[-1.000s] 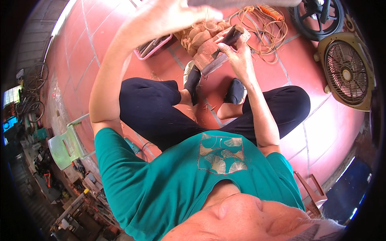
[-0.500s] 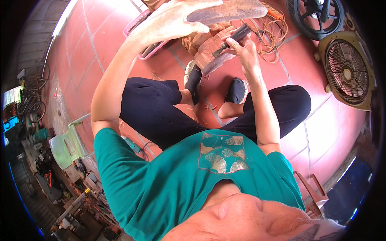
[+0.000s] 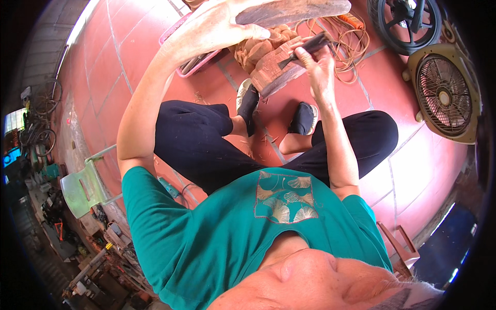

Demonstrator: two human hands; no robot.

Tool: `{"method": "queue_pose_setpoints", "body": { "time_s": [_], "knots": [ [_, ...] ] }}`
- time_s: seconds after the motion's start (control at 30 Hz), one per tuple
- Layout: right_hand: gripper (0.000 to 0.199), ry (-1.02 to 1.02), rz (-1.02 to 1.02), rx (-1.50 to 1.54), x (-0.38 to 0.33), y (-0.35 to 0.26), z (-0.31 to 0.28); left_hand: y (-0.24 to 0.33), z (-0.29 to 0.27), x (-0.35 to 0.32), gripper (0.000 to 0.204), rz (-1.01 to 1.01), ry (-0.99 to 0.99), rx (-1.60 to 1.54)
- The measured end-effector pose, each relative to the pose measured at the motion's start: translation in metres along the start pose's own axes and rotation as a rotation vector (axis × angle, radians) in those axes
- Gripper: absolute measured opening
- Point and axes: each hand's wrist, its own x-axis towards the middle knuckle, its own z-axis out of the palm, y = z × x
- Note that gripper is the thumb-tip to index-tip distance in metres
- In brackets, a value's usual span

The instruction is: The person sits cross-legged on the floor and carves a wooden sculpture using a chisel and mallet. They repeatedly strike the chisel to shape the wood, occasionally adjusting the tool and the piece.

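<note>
I'm looking down past a teal shirt [image 3: 206,237] at someone seated on a red tiled floor [image 3: 429,170], legs in dark trousers folded out to either side. The left hand [image 3: 212,31] is raised high, fingers wrapped tight around a flat, worn wooden mallet [image 3: 294,9], thumb pressed along its lower edge. It sits directly over the work, so I judge it's poised to strike. The right hand [image 3: 318,62] pinches a dark chisel [image 3: 305,47] between thumb and bent fingers, tip angled down against the carved wood block [image 3: 268,64]. That grip looks chosen to steer the blade while the other hand supplies the force.

The block rests tilted on the floor just beyond the feet, propped near a dark slipper [image 3: 248,101] and its partner [image 3: 304,118], which seem to brace it. Its surface is reddish-brown, deeply ridged and rough, with a flat pale edge below. Fine shavings are scattered on the tiles between the legs.

Beyond the block lies a tangle of orange cord [image 3: 346,46]. A pink tray [image 3: 194,62] holding thin tools sits under the raised arm. On the right is a boxy beige fan [image 3: 444,95] with a round grille, and a black wheel [image 3: 405,23] above it.
</note>
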Motion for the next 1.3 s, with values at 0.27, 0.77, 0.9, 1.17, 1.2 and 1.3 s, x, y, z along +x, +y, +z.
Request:
{"method": "queue_pose_setpoints", "body": {
  "time_s": [0.27,0.77,0.9,1.17,1.2,1.3],
  "knots": [
    [0.025,-0.066,0.022,-0.031,0.003,0.010,-0.001,0.018,-0.008,0.001,0.076,-0.125,-0.070,-0.016],
    [0.027,-0.084,0.058,-0.052,0.006,0.014,0.005,0.010,-0.003,-0.004,0.076,0.055,0.084,-0.261],
    [0.024,-0.089,0.036,-0.094,0.005,0.012,0.007,0.015,-0.005,-0.008,0.073,0.154,0.189,-0.198],
    [0.025,-0.086,0.047,-0.081,0.006,0.013,0.006,0.016,-0.009,-0.006,0.073,0.206,0.251,-0.127],
    [0.025,-0.087,0.043,-0.092,0.006,0.012,0.007,0.020,-0.010,-0.009,0.073,0.191,0.252,-0.101],
    [0.025,-0.102,0.015,-0.144,0.005,0.009,0.009,0.000,-0.002,0.003,0.073,0.365,0.316,-0.195]
  ]
}}
